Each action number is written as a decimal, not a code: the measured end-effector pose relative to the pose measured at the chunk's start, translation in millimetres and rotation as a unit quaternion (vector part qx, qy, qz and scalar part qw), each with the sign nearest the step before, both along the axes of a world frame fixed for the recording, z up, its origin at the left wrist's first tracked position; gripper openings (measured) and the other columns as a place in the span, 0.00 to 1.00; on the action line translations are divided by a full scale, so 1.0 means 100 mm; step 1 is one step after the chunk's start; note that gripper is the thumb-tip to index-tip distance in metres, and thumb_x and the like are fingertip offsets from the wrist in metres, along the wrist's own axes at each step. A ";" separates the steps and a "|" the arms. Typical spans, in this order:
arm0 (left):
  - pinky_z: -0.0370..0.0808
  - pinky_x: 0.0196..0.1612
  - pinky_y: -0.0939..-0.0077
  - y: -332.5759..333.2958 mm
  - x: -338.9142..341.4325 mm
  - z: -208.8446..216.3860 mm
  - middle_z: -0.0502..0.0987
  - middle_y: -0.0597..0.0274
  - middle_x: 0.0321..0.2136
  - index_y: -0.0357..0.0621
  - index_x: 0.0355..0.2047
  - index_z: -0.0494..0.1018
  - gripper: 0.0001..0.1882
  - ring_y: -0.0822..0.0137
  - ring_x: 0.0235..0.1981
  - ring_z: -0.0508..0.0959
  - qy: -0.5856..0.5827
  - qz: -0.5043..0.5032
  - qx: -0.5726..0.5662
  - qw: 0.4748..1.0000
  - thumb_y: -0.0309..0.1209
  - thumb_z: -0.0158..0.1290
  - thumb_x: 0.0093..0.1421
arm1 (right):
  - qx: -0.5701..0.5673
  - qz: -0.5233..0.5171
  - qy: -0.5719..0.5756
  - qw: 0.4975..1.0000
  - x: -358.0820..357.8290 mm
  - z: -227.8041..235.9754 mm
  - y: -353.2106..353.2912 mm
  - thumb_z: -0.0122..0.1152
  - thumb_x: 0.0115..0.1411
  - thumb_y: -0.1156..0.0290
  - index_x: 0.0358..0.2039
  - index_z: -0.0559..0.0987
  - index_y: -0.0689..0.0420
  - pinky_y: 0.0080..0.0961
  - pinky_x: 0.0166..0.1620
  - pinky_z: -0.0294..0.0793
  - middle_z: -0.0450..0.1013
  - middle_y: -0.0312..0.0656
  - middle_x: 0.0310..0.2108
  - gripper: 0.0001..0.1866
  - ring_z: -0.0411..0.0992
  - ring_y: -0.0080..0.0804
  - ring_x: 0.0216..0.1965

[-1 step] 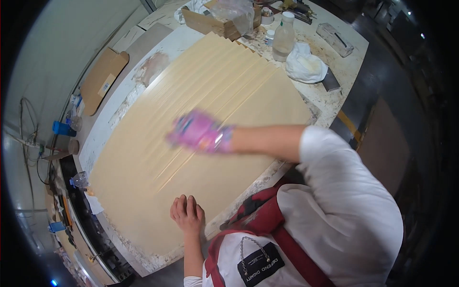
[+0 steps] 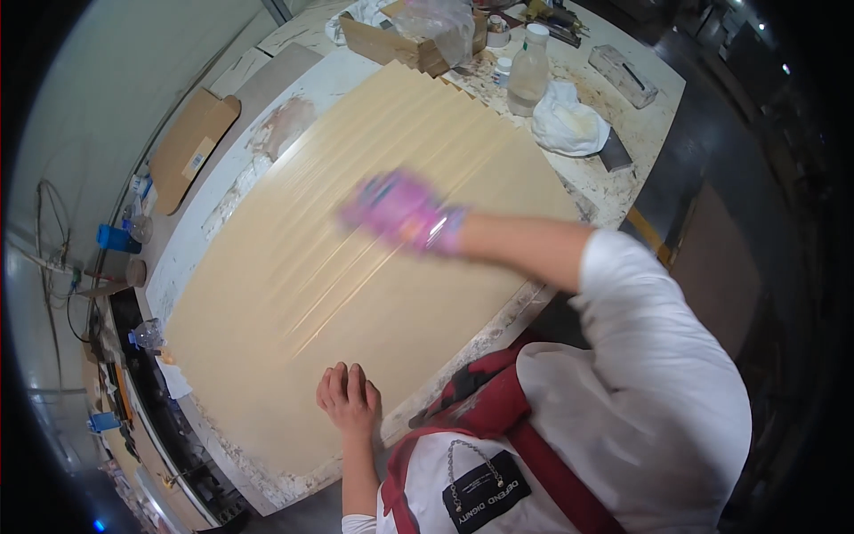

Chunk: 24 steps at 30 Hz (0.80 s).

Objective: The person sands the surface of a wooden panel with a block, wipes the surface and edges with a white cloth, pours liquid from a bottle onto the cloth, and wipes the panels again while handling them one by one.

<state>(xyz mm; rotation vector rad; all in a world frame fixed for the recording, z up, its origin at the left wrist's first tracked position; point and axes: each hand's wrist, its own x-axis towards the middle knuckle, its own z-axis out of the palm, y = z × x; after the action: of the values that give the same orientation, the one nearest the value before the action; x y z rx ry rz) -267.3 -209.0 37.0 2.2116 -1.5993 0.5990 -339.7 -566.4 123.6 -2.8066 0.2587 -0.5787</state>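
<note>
A large pale wooden panel (image 2: 356, 267) with long raised ribs lies flat on a paint-spattered white worktable (image 2: 614, 178) and covers most of it. My right hand (image 2: 400, 214), in a pink-purple glove, is blurred with motion over the middle of the panel; whether it grips anything cannot be made out. My bare left hand (image 2: 349, 400) rests flat on the panel's near edge, fingers close together, holding nothing.
At the table's far end stand a clear plastic bottle (image 2: 531, 67), a crumpled white rag (image 2: 569, 125), a cardboard box (image 2: 400, 40) and a clear rectangular container (image 2: 623, 76). A brown board (image 2: 191, 142) and a blue cup (image 2: 116, 238) lie to the left.
</note>
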 end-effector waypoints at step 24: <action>0.65 0.48 0.68 -0.69 0.01 0.30 0.76 0.68 0.45 0.53 0.41 0.79 0.16 0.66 0.48 0.76 0.103 -0.099 -0.013 0.990 0.27 0.60 0.49 | 0.143 -0.244 -0.069 0.957 0.04 0.05 -1.52 0.58 0.60 0.64 0.41 0.78 0.51 0.38 0.31 0.76 0.77 0.42 0.27 0.10 0.76 0.39 0.25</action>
<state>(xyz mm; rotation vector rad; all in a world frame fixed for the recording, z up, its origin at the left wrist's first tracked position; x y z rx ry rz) -266.1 -278.3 67.2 1.9913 -1.6656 0.3227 -335.9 -718.8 128.3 -2.4064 0.9411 -0.7639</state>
